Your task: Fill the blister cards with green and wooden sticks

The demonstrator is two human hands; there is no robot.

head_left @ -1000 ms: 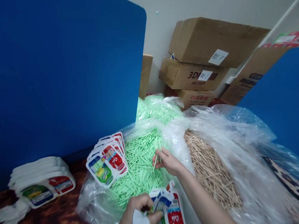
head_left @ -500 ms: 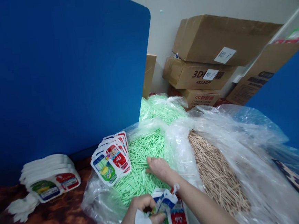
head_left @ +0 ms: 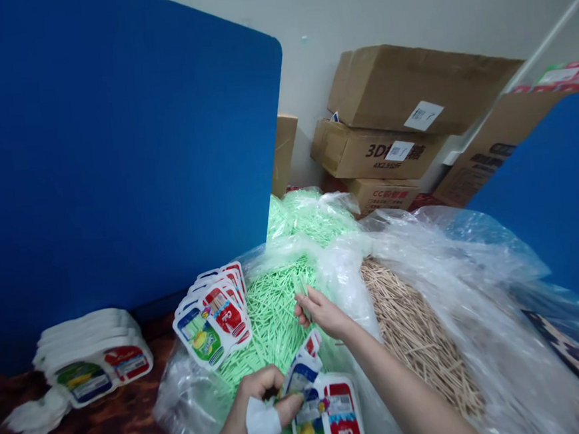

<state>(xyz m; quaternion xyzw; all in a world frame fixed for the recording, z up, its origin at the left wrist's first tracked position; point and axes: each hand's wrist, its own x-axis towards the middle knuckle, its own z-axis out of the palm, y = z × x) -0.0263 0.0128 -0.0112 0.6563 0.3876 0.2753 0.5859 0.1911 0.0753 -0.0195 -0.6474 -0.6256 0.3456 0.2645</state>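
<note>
My left hand (head_left: 263, 396), with a white wrap near the thumb, pinches a printed drink-bottle package (head_left: 302, 373) in blue, white and red. Below and beside it is a similar package (head_left: 343, 420) marked Cola; how they are joined is hidden. My right hand (head_left: 322, 313) is closed on a few thin pale green sticks (head_left: 303, 285) that point upward. It hovers over a plastic bag full of loose green sticks (head_left: 271, 312). A fanned pile of filled packages (head_left: 212, 317) lies on the bag's left side.
Brown sticks (head_left: 419, 334) fill another clear plastic bag (head_left: 455, 277) on the right. A stack of white-edged packages (head_left: 94, 353) and a crumpled white glove (head_left: 39, 417) sit at left. Blue panel (head_left: 123, 136) and cardboard boxes (head_left: 405, 94) stand behind.
My right hand has risen from the green pile and moved slightly right, with green sticks now showing in its fingers. My left hand has shifted slightly left, still pinching the package.
</note>
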